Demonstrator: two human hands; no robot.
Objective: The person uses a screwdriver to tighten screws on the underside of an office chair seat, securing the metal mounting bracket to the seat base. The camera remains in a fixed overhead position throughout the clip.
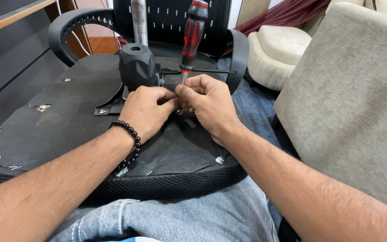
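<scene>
Where the two hands are meeting over the upturned underside of an office chair seat (68, 121), the fingertips of both are pressing together around the lower shaft of a screwdriver (192, 38) — a pinching grip, thumbs and forefingers closing on the thin metal just below the handle. The left hand (146, 112) is wearing a bracelet of round black beads (131, 143) at the wrist; the right hand (209, 105) is curling in from the other side, knuckles raised. Rising straight up from the pinch, the screwdriver's handle is showing glossy red and black, ribbed, with a red cap at the top. Its tip is hidden behind the fingers, so what it is sitting in cannot be made out.

Just beyond the grip, a chunky black faceted plastic housing (136, 65) is standing with a round hole in its top, and a polished steel column (139, 20) is rising behind it, cut off by the frame's upper edge. A thin black lever (211, 71) is sticking out sideways past the right hand. Under the hands, the seat is covered in dull black fabric, torn in places, with small metal fasteners showing and a mesh-textured rim nearest the person. Below the wrists, pale blue denim (180, 215) is covering the lap. Off to the right of the grip — a beige upholstered armchair (350, 103), coarse-woven.
</scene>
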